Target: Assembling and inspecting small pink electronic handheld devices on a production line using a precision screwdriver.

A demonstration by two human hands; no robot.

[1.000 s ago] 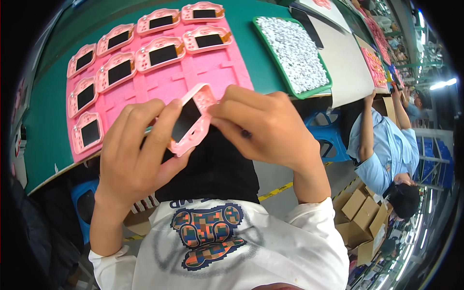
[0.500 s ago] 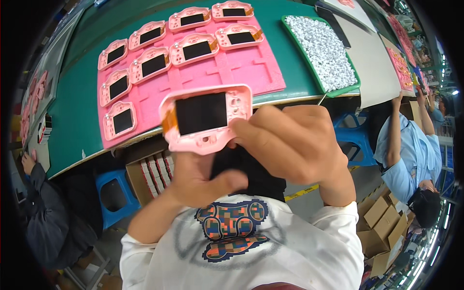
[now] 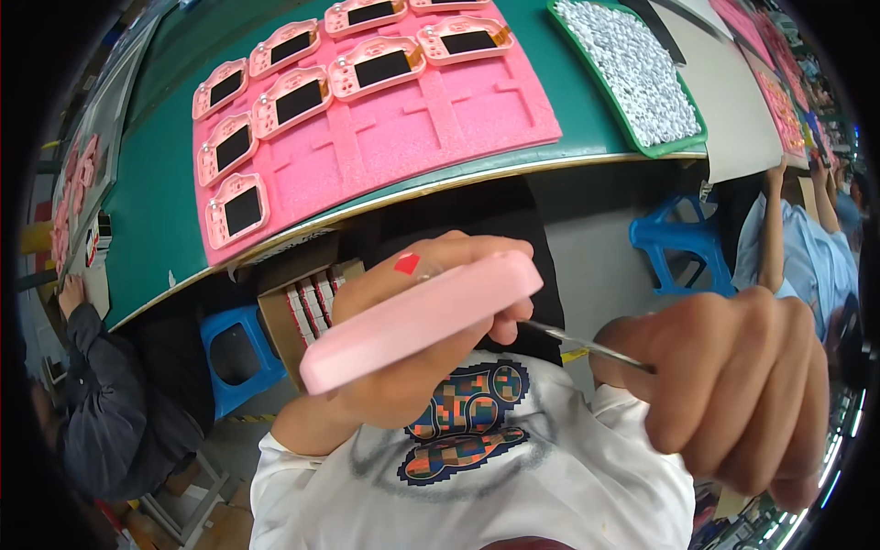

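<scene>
My left hand grips a pink handheld game console shell, tilted nearly edge-on so its screen side is hidden. Just above the shell's upper edge shows a small red diamond-shaped piece with something clear beside it; what it is fixed to I cannot tell. To the right, my right hand is closed around thin metal tweezers, whose narrow end points left toward the shell. Beyond the hands, a pink foam tray on the table holds several similar shells with dark screens.
On the green table a green-rimmed tray holds many small silvery-white pieces. Blue stools stand below the table edge, with a carton of boxes. Other people sit at left and right.
The shell has turned from screen-facing to nearly edge-on and moved lower, now in my left hand. My right hand has let go of it and moved right and down, tweezers showing.
</scene>
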